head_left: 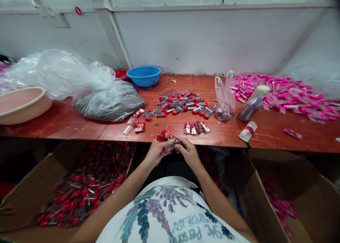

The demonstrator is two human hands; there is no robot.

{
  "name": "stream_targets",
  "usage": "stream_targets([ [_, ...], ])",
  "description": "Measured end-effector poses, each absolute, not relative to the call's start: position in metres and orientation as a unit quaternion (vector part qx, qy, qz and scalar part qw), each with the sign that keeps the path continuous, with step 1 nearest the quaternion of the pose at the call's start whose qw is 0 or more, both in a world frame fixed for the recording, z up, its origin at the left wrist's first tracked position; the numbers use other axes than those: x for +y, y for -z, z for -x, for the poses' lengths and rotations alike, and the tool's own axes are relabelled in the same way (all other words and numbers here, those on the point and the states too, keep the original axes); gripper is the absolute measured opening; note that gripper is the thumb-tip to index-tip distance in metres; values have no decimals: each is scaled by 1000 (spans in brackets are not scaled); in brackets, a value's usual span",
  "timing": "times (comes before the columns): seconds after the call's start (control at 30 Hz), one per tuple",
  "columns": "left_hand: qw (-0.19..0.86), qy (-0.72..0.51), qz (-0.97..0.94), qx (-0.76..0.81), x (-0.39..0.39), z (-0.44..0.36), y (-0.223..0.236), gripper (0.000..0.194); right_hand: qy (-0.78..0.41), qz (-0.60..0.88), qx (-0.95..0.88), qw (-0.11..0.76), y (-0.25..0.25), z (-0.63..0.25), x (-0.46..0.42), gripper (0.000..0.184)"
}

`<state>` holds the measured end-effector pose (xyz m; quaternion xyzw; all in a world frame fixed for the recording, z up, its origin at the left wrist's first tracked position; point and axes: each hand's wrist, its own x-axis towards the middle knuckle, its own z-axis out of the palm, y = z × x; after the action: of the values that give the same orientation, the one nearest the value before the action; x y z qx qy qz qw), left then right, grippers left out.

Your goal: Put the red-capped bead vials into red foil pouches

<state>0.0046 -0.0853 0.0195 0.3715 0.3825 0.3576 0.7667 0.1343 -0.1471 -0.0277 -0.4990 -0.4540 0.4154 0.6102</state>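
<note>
Just off the table's front edge, my left hand is closed on a red printed packet. My right hand pinches at the packet's right side, with its thumb and fingers close together; what lies under the fingertips is too small to make out. Behind the hands lies a pile of small clear tubes with red caps and dark contents. A short row of red-and-dark packets rests to the right. On the left lie another red packet and clear empty-looking tubes.
A plastic bag of dark material, a blue basin and a pale basin stand left. Rightward are a small knotted bag, a bottle and pink-capped tubes. Cardboard boxes with tubes stand below the table.
</note>
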Motion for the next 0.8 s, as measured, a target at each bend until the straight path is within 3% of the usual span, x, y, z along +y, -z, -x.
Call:
stream_targets([
  [0.13,785,-319,-360,390,-80,-14,-5,26,-426,523,-405,617,35,-140,-140,30],
  [0.27,810,-278,-307,415,-66,-20,10,30,-403,564,-371,619,48,-164,-126,33],
  [0.4,818,-319,-241,414,-47,-19,18,41,-215,685,-356,599,56,-202,-111,36],
  [0.5,804,-339,-216,438,-35,-18,20,36,-82,731,-397,550,51,-205,-103,39],
  [0.67,797,-369,-217,426,-23,-16,19,28,-236,636,-513,526,45,-154,-85,37],
  [0.8,774,-408,-239,421,-9,-9,18,30,-260,615,-527,525,44,-132,-61,32],
])
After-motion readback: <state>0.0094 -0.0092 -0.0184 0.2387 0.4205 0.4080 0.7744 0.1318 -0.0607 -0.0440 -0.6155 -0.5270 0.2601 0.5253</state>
